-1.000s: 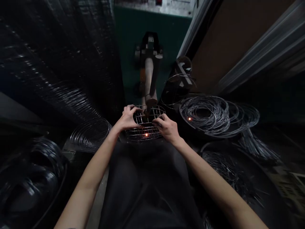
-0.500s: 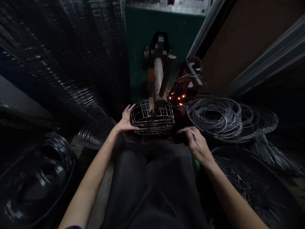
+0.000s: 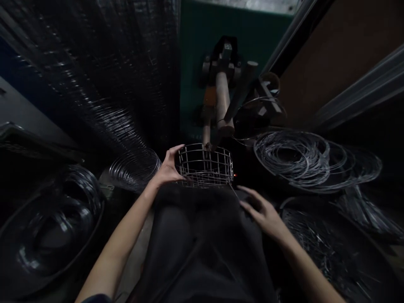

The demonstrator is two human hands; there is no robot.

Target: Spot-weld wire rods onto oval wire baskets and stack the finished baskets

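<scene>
My left hand grips the left side of a small round wire basket, holding it just under the welder's electrode arm. The basket sits upright with its open end up, clear of the arm. A tiny orange spark glows by its right rim. My right hand hovers lower right of the basket, fingers spread and holding nothing, above my dark-clothed lap.
A heap of loose wire rings lies to the right, with short wire pieces in a pile nearer me. Stacked wire rings and dark coils fill the left. The green machine body stands ahead.
My right hand let go of the basket and dropped back to the lower right. The left hand turned the basket upright, off the electrode arm. The sparks died down.
</scene>
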